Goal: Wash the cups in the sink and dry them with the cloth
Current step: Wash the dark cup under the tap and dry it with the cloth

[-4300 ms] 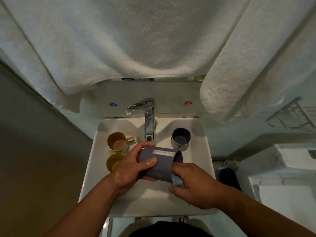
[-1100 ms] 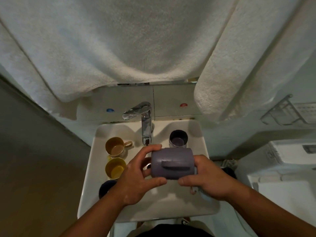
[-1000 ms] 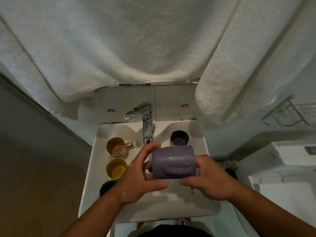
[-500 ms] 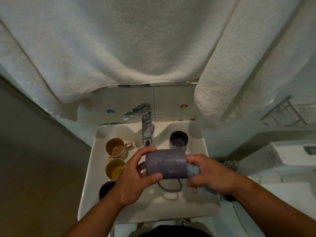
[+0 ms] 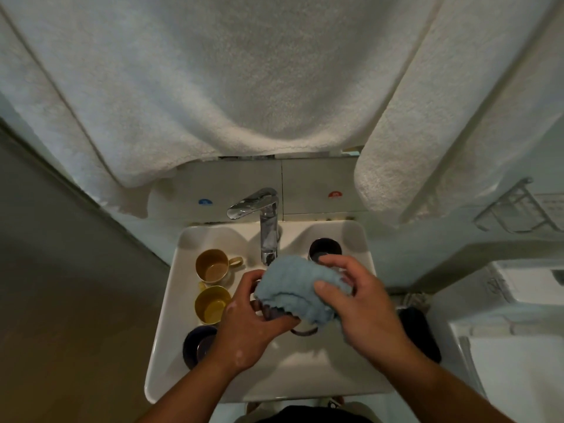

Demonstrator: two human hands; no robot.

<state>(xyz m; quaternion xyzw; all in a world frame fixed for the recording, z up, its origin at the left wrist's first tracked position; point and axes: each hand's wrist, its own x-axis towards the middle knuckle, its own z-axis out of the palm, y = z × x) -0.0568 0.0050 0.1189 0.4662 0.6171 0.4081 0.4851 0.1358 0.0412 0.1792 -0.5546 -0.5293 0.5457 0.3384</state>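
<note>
Two hands at work above the sink (image 5: 171, 306). Purple mug (image 5: 274, 312) held over the basin, almost wholly wrapped in the pale blue cloth (image 5: 293, 285) — only a dark rim edge and the loop handle showing below. Left hand (image 5: 247, 328) gripping the mug's left end, fingers curled. Right hand (image 5: 363, 306) pressing the cloth onto the mug, fingers curled round it. Noted on the sink's left ledge: tan cup (image 5: 213, 265), yellow cup (image 5: 212, 303), dark cup (image 5: 198, 346) — steel cup (image 5: 323, 250) at back right, beside the tap (image 5: 265, 221).
</note>
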